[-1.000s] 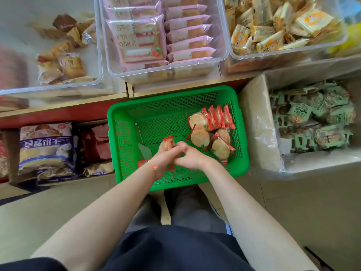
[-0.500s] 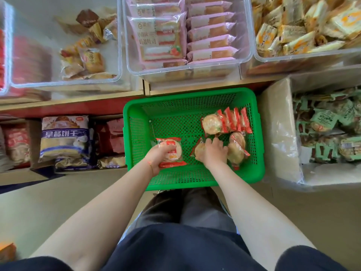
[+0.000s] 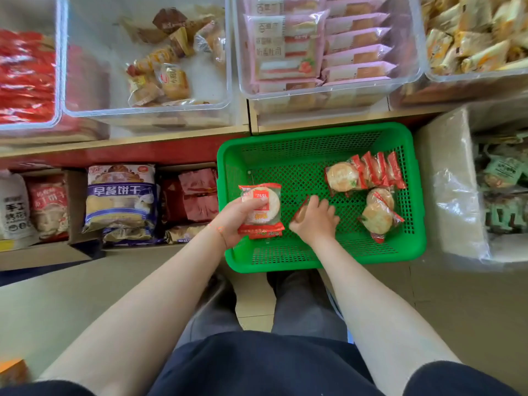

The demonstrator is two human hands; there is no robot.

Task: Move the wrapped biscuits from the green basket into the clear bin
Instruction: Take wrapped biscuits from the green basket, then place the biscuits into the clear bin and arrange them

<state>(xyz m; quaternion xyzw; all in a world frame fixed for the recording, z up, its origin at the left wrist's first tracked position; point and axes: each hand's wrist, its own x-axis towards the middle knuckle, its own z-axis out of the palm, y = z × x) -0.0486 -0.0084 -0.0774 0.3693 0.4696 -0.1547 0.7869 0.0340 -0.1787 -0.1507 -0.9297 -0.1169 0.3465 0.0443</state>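
Observation:
A green basket (image 3: 320,138) stands on the floor below the shelf. My left hand (image 3: 237,217) grips a stack of round wrapped biscuits (image 3: 261,208) in red-edged wrappers at the basket's left side. My right hand (image 3: 314,218) is curled around another wrapped biscuit (image 3: 300,214), mostly hidden under it, on the basket floor. More wrapped biscuits lie at the right of the basket: an upright row (image 3: 368,174) and two flat ones (image 3: 377,215). A clear bin (image 3: 148,108) holding a few brown snacks sits on the shelf at the upper left.
Other clear bins on the shelf hold red packs (image 3: 25,75), pink cake packs (image 3: 317,44) and yellow snacks (image 3: 474,38). A box with green packs (image 3: 503,181) stands right of the basket. Bagged biscuits (image 3: 121,198) fill the lower shelf on the left.
My left hand has lifted its biscuit stack slightly up and to the left edge of the basket. My right hand has shifted left onto a loose biscuit. The view has swung left.

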